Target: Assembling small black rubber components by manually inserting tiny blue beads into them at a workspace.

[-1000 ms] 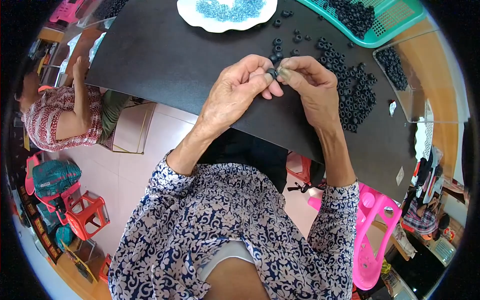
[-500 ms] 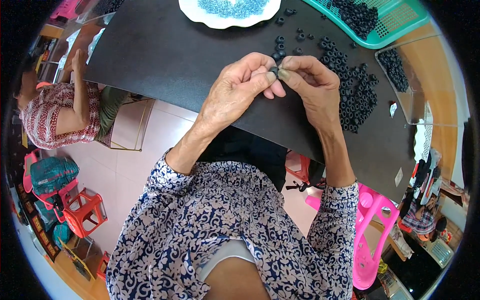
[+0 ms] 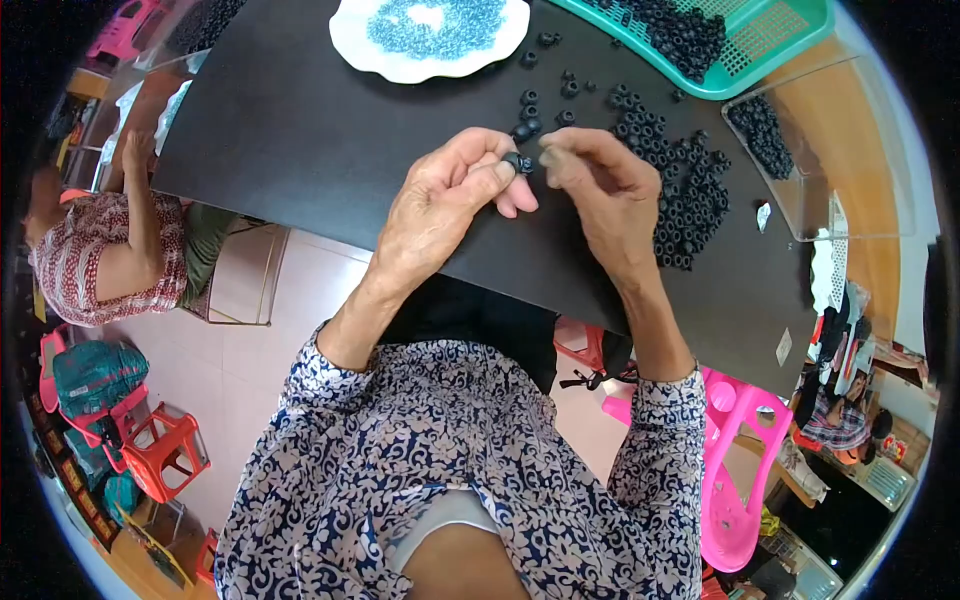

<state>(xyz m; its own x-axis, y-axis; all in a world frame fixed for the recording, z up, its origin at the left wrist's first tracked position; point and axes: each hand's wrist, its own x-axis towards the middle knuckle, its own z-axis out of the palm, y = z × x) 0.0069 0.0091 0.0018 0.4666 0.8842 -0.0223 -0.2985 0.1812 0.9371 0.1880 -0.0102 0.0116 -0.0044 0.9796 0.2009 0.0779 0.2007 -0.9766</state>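
Observation:
My left hand [image 3: 450, 195] pinches a small black hollow part [image 3: 514, 160] between thumb and forefinger, its other fingers curled beneath. Just to the right, my right hand [image 3: 610, 185] is closed, thumb against forefinger, a small gap away from the part. Its fingertips are slightly blurred, and anything between them is hidden. Behind and beside the right hand, many loose black parts [image 3: 690, 205] of the same kind lie on the dark table [image 3: 300, 130]. Beyond my hands stands a white scalloped plate [image 3: 357, 62] of small clear-blue pieces [image 3: 440, 35].
A green basket [image 3: 800, 50] at the far right holds more black parts, and a clear plastic box [image 3: 825, 215] stands beside it. At left, another person [image 3: 110, 240] sits by the table. A pink chair [image 3: 735, 500] is at my right, a red stool [image 3: 165, 455] at left.
My right hand has come away from the black part, which stays in my left hand. The view has shifted, so the table's things sit slightly further left.

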